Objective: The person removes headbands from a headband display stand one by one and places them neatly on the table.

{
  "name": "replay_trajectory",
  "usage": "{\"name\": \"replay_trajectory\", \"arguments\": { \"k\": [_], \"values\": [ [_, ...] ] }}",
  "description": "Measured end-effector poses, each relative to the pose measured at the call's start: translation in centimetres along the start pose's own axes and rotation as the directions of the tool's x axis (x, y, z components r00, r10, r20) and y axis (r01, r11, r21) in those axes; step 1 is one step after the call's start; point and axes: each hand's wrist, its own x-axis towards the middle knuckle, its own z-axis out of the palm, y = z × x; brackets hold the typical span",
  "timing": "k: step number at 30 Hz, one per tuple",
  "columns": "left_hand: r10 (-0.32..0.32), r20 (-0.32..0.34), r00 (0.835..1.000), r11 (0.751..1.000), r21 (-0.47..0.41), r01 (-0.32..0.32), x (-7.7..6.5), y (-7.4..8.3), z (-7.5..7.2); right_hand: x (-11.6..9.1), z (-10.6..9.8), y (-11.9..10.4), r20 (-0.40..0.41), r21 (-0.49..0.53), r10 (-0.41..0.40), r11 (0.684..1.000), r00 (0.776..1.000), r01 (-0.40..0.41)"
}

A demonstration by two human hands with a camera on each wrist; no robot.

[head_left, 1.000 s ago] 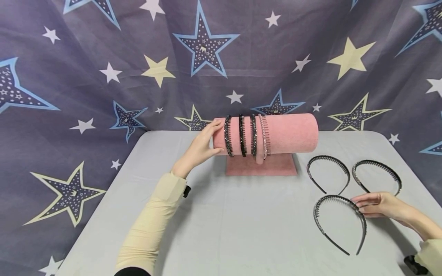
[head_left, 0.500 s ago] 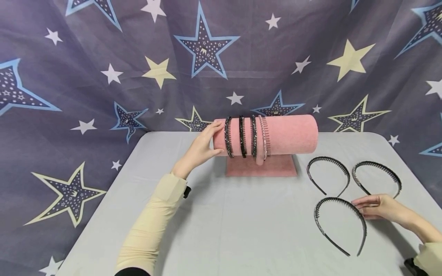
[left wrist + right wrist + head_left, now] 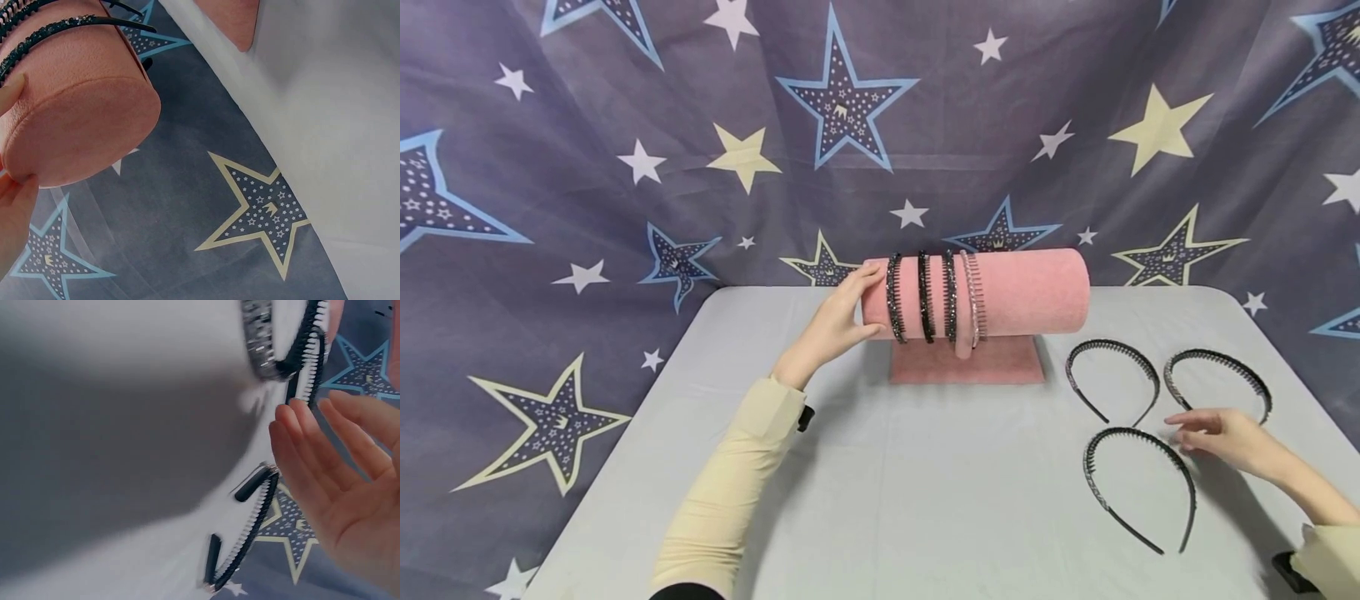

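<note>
My left hand [image 3: 838, 315] grips the left end of a pink velvety headband stand [image 3: 1037, 292], thumb in front and fingers over the top. Three dark beaded headbands [image 3: 927, 297] and a clear, pale one [image 3: 976, 298] sit round its roller, toward the left half. My right hand [image 3: 1236, 442] is raised over the table at the right and holds nothing, its fingers loosely bent. Just left of its fingertips lies a black toothed headband [image 3: 1180, 467]. Beyond the hand are two more black headbands, one [image 3: 1112, 343] behind the near one and another [image 3: 1225, 358] further right.
A pale cloth covers the table [image 3: 820, 500]. Behind it hangs a dark curtain with stars [image 3: 910, 183], close to the back of the stand. The stand's flat pink base [image 3: 970, 371] rests on the tabletop.
My right hand has come off the near headband and risen slightly; that headband stays lying on the table. The left hand and the stand have not moved.
</note>
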Motion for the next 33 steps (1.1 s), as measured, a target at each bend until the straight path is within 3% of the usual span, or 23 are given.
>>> {"name": "replay_trajectory", "arguments": {
  "k": [5, 9, 17, 22, 27, 33],
  "values": [
    [0.009, -0.008, 1.0, 1.0, -0.004, -0.009, 0.1, 0.0, 0.0, 1.0, 0.1, -2.1, -0.133, -0.127, -0.018, 0.992, 0.991, 0.001],
    [0.01, -0.008, 1.0, 1.0, -0.005, -0.01, 0.1, 0.0, 0.1, 2.1, 0.4, -4.0, -0.19, -0.133, -0.052, 0.991, 0.981, 0.027],
    [0.006, -0.003, 1.0, 1.0, -0.009, -0.006, 0.0, 0.0, 0.1, 4.4, 1.8, -8.2, -0.255, -0.104, -0.028, 0.995, 0.967, 0.001],
    [0.002, -0.003, 1.0, 1.0, -0.007, -0.002, 0.1, 0.0, 0.1, 6.0, 2.7, -10.9, -0.301, -0.032, -0.087, 0.996, 0.95, 0.081],
    [-0.004, 0.002, 1.0, 1.0, -0.007, 0.004, 0.1, 0.0, 0.0, 7.8, 3.9, -12.6, -0.369, 0.024, -0.183, 0.978, 0.911, 0.206],
    [-0.012, 0.002, 1.0, 1.0, -0.008, 0.012, 0.1, 0.0, 0.0, 9.5, 5.1, -14.6, -0.414, 0.017, -0.245, 0.961, 0.877, 0.277]
  ]
}}
